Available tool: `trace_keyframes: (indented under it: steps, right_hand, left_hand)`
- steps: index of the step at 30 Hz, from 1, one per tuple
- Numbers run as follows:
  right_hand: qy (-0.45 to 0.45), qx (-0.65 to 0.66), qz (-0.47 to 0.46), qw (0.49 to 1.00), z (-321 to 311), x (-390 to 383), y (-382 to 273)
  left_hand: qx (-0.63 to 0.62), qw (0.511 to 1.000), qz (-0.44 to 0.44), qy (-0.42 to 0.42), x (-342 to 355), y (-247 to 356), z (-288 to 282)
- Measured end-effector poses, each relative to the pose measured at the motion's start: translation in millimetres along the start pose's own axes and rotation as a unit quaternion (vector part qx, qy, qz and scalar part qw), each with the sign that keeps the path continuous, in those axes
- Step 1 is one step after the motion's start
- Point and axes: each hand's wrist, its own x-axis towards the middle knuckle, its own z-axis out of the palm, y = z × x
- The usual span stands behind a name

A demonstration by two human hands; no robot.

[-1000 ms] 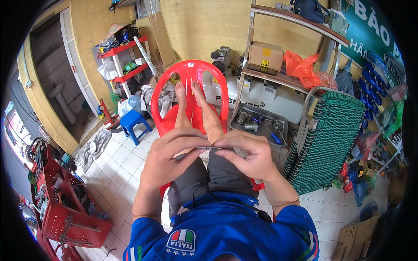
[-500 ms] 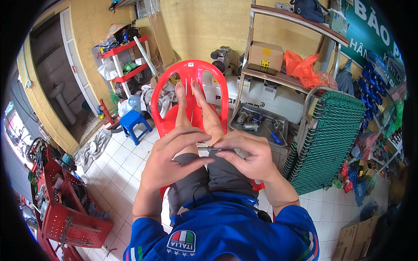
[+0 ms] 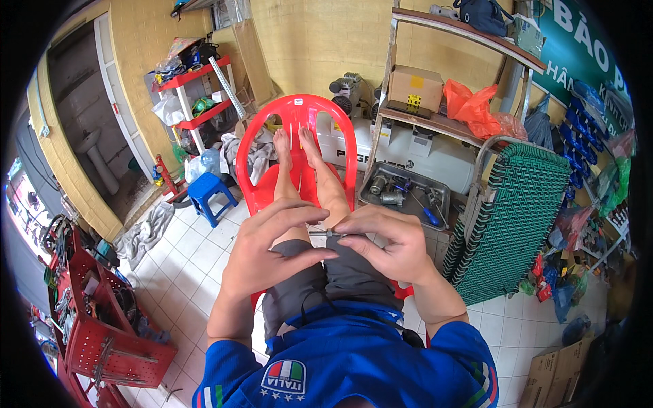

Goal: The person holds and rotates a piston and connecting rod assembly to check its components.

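Your left hand and right hand now pinch a small thin grey metal part between fingertips; the pale tag seen just before is gone, so fine handling continues over your lap.

Left hand and right hand meet above lap — fingertips pinched together, fingers curled, forearms angled in from near edge.
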Motion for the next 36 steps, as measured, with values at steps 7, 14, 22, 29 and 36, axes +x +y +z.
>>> trace_keyframes:
  steps: [7, 14, 22, 29, 36]
  right_hand:
    - [-0.005, 0.005, -0.009, 1.0, 2, 0, 1]
    - [-0.008, 0.004, 0.024, 1.0, 2, 1, -2]
    - [0.012, -0.008, 0.012, 1.0, 2, -1, 5]
    - [0.016, -0.02, -0.008, 1.0, 0, 2, 1]
    - [0.031, -0.011, 0.006, 0.999, 3, 2, 1]
  left_hand:
    - [-0.005, 0.999, -0.013, -0.038, -6, -8, -4]
    - [-0.001, 0.999, -0.017, -0.028, -5, -8, -4]
    - [-0.018, 1.0, 0.013, 0.015, 0, -2, 3]
    - [-0.02, 0.998, -0.06, -0.027, -8, -7, -6]
    - [-0.025, 1.0, -0.008, -0.004, -3, -3, 0]
